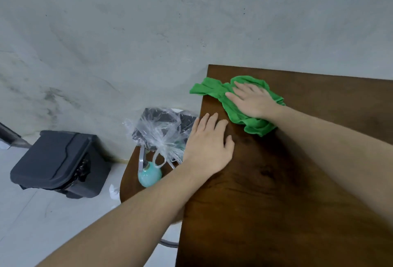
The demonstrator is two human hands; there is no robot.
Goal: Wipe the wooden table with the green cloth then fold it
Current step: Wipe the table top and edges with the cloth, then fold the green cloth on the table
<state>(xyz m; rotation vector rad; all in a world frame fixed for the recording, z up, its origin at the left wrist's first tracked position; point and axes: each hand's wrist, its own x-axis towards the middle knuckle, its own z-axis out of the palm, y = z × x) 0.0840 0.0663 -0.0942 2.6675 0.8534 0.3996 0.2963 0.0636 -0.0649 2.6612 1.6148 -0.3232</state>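
At the far left a dark grey plastic bin with a smooth hinged lid (57, 162) stands on the pale floor, close to the rough grey wall (127, 32). No writing can be read on it.

Next comes a round brown wooden stool (129, 177), lower than the table. On it lie a crinkly see-through plastic bag (161, 134) with a flat dark thing inside, and a shiny round teal ball-shaped thing (148, 175) just beside the bag's handles.

Then comes the left hand (207, 148). It lies flat, palm down, on the left edge of the dark brown wooden table (265, 203). Its fingers are straight and a little apart, and they hold nothing. The table top is smooth, with dark wavy grain, and it has a sharp square corner at the back left.

Further right, near that back left corner, is the soft, fuzzy bright green cloth (231, 107). It is bunched up and wrinkly, not flat. Its long way runs from the upper left down to the lower right. One twisted end pokes out over the table's left edge, toward the wall. No label shows on it.

The right hand (253, 101) presses flat on top of the cloth with fingers straight and spread, pointing to the left. It is a bit blurry.
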